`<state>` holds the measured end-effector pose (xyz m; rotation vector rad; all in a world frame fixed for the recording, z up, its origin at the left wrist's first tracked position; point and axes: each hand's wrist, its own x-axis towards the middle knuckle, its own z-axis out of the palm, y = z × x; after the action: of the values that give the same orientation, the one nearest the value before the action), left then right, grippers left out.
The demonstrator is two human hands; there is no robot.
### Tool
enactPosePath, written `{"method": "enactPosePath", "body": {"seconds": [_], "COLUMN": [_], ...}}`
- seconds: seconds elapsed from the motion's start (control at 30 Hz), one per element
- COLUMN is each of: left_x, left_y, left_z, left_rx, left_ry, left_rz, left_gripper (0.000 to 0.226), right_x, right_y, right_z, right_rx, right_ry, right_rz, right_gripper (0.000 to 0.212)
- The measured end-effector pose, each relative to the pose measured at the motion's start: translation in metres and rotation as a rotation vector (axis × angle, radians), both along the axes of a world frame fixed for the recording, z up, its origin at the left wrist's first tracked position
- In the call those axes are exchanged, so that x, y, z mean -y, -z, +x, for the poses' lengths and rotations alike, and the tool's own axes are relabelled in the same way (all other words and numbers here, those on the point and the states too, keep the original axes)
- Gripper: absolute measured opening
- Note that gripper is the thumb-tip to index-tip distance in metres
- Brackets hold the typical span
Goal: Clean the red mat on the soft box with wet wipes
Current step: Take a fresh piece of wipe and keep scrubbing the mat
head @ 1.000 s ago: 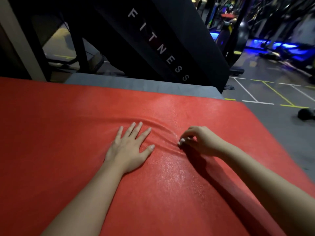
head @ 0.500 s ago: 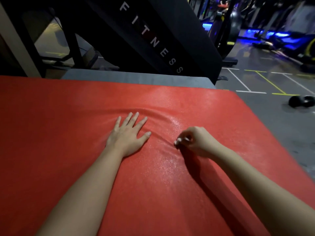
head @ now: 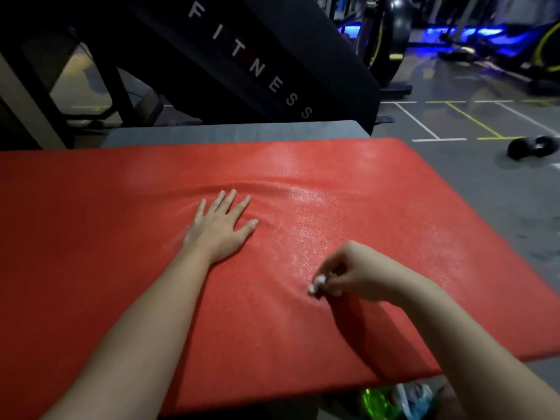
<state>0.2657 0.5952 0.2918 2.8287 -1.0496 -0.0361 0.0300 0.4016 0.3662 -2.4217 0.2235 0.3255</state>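
Left hand (head: 218,234) flat on the red mat (head: 91,244), fingers spread. Right hand (head: 360,272), well apart, pinches a small white bit (head: 318,281) w/ curled fingers, touching mat.

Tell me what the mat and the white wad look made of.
The mat: likely soft foam or vinyl, pebbled, glossy; it ripples beside the left hand. The wad, pinched in the right hand: seemingly a wipe, too small to confirm.

Large red textured foam mat (head: 91,244): flat on grey padded soft box (head: 236,133), far strip of box top uncovered. Mat's middle glistens wet, ripples around flat left hand (head: 216,234). Small white wet wipe wad (head: 317,284): mostly hidden, pinched in right hand (head: 357,274) fingers, touching mat.
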Motion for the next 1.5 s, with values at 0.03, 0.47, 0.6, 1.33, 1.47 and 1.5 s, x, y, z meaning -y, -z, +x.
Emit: {"method": "enactPosePath", "body": {"seconds": [0.03,0.47,0.6,1.33,1.47,1.5], "left_x": [0.000,0.001,-0.004,-0.107,-0.099,-0.097], "left_y": [0.000,0.001,-0.014,-0.022,-0.025,-0.025], "left_z": [0.000,-0.008,-0.034,-0.161,-0.151,-0.148], "left_rx": [0.000,0.066,0.257,-0.546,-0.475,-0.463], "left_ry": [0.000,-0.057,-0.096,-0.495,-0.483,-0.472], "left_rz": [0.002,-0.105,-0.140,-0.863,-0.853,-0.849], "left_gripper": [0.074,0.068,0.057,0.044,0.050,0.050], "right_x": [-0.002,-0.009,-0.022,-0.058,-0.068,-0.071], "right_y": [-0.002,-0.003,0.001,0.003,-0.003,-0.001], "right_z": [-0.010,-0.033,-0.049,-0.106,-0.108,-0.105], "right_rx": [-0.059,0.016,0.078,0.143,0.027,0.054], "right_ry": [-0.048,-0.126,-0.076,0.084,-0.085,-0.082], "right_rz": [0.020,-0.145,-0.186,0.018,-0.034,-0.067], "right_gripper": [0.015,0.004,0.012,0.011,0.006,0.008]}}
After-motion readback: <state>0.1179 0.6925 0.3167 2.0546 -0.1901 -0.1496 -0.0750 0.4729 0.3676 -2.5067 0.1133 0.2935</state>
